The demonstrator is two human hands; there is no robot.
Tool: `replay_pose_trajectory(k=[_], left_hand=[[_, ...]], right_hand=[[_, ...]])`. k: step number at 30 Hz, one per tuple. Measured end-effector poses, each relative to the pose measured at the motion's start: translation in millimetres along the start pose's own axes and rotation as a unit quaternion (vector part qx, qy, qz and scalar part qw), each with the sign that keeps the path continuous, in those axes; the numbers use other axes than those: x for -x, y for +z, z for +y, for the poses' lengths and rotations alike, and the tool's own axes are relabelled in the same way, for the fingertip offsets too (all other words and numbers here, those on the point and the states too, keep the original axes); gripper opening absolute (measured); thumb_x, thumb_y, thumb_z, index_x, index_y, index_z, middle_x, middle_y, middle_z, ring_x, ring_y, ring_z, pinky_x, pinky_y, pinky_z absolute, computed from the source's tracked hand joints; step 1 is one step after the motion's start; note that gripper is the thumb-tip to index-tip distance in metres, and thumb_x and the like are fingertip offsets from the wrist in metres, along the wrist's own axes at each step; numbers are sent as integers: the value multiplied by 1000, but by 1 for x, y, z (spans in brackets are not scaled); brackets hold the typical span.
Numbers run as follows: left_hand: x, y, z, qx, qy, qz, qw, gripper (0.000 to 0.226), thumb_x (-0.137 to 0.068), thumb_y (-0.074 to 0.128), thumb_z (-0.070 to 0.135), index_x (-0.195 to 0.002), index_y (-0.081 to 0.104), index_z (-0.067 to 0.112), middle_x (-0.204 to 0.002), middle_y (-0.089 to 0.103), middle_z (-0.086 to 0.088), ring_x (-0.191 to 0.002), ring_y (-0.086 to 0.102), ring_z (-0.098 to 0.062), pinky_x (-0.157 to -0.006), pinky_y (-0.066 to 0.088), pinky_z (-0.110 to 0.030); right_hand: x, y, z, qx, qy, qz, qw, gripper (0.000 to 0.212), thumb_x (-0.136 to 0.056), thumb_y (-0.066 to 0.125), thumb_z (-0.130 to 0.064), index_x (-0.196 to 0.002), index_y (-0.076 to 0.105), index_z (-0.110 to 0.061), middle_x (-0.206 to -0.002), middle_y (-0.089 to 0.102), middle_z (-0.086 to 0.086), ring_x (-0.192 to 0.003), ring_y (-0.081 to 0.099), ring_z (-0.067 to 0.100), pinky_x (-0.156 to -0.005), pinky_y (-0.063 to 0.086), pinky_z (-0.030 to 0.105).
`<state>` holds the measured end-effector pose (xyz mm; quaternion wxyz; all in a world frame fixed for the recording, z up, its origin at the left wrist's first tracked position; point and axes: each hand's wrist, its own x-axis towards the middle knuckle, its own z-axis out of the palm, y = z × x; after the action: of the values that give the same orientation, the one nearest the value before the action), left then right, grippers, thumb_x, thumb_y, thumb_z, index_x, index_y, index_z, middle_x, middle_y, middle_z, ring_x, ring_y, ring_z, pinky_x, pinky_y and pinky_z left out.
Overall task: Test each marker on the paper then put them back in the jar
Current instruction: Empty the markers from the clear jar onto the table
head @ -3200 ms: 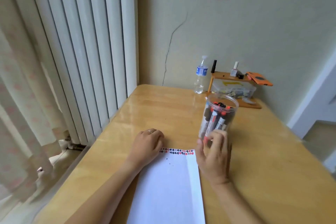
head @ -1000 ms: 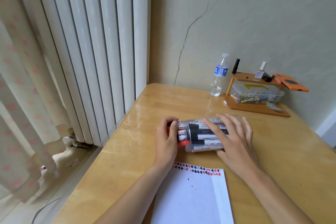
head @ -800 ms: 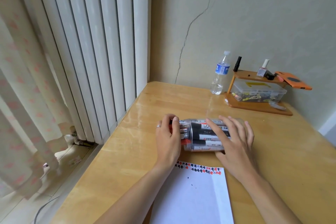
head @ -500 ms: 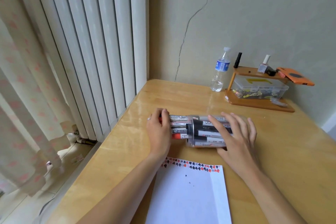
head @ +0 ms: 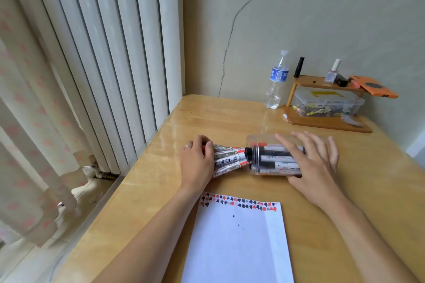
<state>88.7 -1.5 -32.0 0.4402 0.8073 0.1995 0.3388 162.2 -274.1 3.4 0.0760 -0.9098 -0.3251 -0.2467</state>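
Jar (head: pixel 273 156): clear plastic, lying on its side on the table (head: pixel 379 179), mouth toward the person's left, just beyond the paper's far edge.
Markers (head: pixel 230 159): a bundle of them sticks halfway out of the jar's mouth, white barrels with black and red print; several others lie fully inside the jar, black and red caps showing.
Left hand (head: pixel 197 161): fingers curled round the outer ends of the protruding bundle, thumb over the top; a ring on one finger.
Right hand (head: pixel 315 161): laid flat over the jar's closed end, fingers straight and a little spread, pressing on top of the plastic.
Paper (head: pixel 239 241): white sheet near the table's front edge, between the two forearms; a row of black and red marks runs along its far edge, a few small dark specks lower down.
Bottle (head: pixel 276 80): clear, blue label, upright at the back by the wall.
Shelf (head: pixel 322 101): small wooden stand in the far right corner, with a clear box beneath and small bottles and an orange item on top.
Blinds (head: pixel 110 41): white vertical slats on the left, with a patterned curtain nearer.
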Motion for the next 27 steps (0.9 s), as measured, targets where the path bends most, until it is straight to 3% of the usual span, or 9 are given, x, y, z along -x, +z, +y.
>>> replay_pose_trajectory(k=[3, 5, 8, 13, 17, 21, 27], left_hand=[[1, 3, 3, -124, -27, -13, 992, 19, -104, 45, 36, -103, 62, 27, -107, 56, 4, -120, 41, -22, -112, 18, -43], [2, 3, 2, -150, -23, -39, 988, 23, -104, 42, 37, -105, 63, 27, -114, 55, -1, -126, 38, -22, -117, 8, -44], [2, 3, 2, -149, 19, -84, 985, 24, -105, 42, 36, -110, 64, 29, -114, 60, 0, -120, 47, -24, -105, 22, -39], [5, 8, 1, -179, 114, -153, 965, 35, -105, 32, 46, -123, 61, 38, -116, 62, 5, -117, 52, -18, -106, 24, -37], [2, 10, -4, -164, 93, -124, 974, 40, -105, 33, 45, -129, 63, 34, -126, 62, 4, -122, 53, -17, -119, 22, -46], [1, 11, -6, -134, 74, -107, 982, 35, -108, 39, 35, -125, 68, 28, -119, 65, -3, -114, 57, -25, -106, 40, -44], [1, 11, -8, -144, 76, -116, 980, 35, -109, 38, 33, -129, 67, 30, -123, 63, -1, -115, 54, -24, -105, 38, -40]], right_hand=[[2, -2, 12, -9, 21, -16, 1000, 122, -57, 91, -12, -156, 31, -49, -154, 39, -3, -149, 30, 27, -125, 2, 59], [3, -3, 17, -13, 33, -19, 999, 122, -57, 92, -13, -156, 31, -49, -153, 40, -3, -148, 30, 27, -124, 2, 60], [4, -5, 23, -9, 47, -18, 999, 122, -55, 93, -12, -156, 33, -48, -152, 40, -2, -146, 31, 27, -124, 2, 61], [4, -6, 22, -4, 46, -14, 999, 122, -54, 89, -8, -156, 35, -47, -153, 40, -1, -148, 30, 29, -124, 2, 60], [2, -12, 21, -12, 42, 6, 999, 121, -52, 86, -4, -154, 38, -47, -152, 40, -3, -149, 30, 28, -125, 2, 59], [-1, -17, 15, -26, 47, 30, 998, 118, -52, 85, -4, -153, 40, -45, -152, 40, -4, -150, 28, 27, -125, 4, 59], [-8, -16, -6, -20, 20, 30, 999, 121, -54, 84, -1, -155, 36, -46, -156, 38, -2, -152, 25, 26, -125, 0, 58]])
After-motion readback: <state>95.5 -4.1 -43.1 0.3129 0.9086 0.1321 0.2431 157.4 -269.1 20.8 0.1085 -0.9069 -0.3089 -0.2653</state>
